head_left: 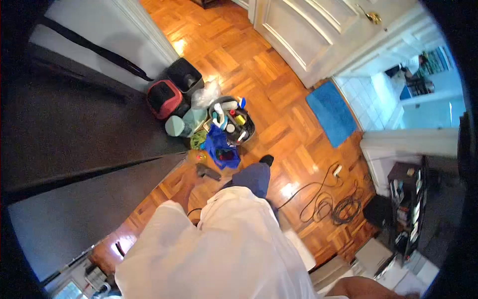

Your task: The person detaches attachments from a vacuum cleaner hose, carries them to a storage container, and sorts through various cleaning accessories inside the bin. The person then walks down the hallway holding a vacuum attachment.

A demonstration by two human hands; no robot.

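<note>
Orange-brown parquet floor underlies the whole site; dark furniture flanks the left, white panelled door at top. Blue mat lies near the door; coiled black cable to the right

Ahead, a cluster: black container, red-rimmed container, tub crowded with bottles, blue bag just beside it

Smallest: dark grey item, too blurred to name, on or just above the floor below the bag. Left hand down beside it, hard to separate from the wood; grip or mere nearness, cannot tell. Right hand out of view, only the right arm showing

Step in hand, as judged: a low reach toward the grey item. Next move calls for a sure grasp, clear of the bag
</note>
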